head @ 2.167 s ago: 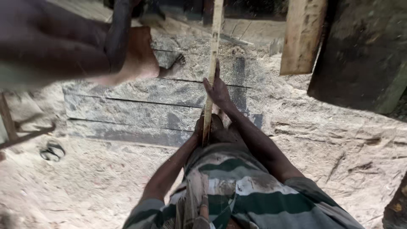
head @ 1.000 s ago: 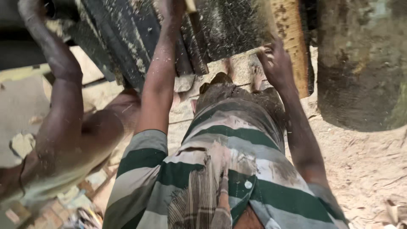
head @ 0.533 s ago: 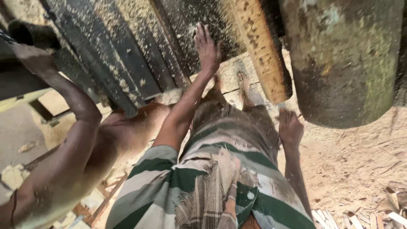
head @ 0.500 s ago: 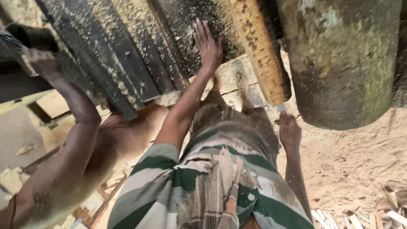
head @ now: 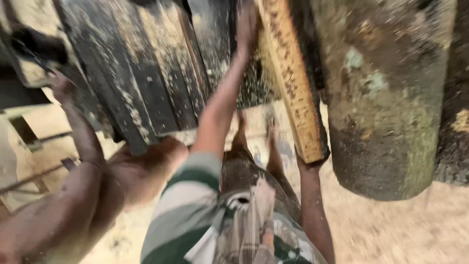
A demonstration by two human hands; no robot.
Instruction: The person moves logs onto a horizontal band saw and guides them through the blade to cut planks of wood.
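Observation:
A long yellowish sawn plank (head: 293,93) slants down from the top centre, dusted with sawdust. My right hand (head: 309,165) is cupped under its lower end and holds it. My left arm in a striped green and white sleeve stretches up, and my left hand (head: 246,27) lies against the plank's left edge where it meets several dark planks (head: 146,78). That hand is blurred, so its grip is unclear. My bare feet (head: 256,139) stand on sawdust below.
A thick mossy log (head: 386,98) stands close on the right of the plank. At the left a co-worker's bare arm (head: 83,146) reaches up, hand (head: 61,85) on a dark plank. Pale boards (head: 34,127) lie lower left; sawdust ground (head: 400,225) fills the lower right.
My right hand rose from beside my hip to the underside of the yellowish plank's end. My left hand slid up and right from the dark planks to the plank's edge. The view moved closer.

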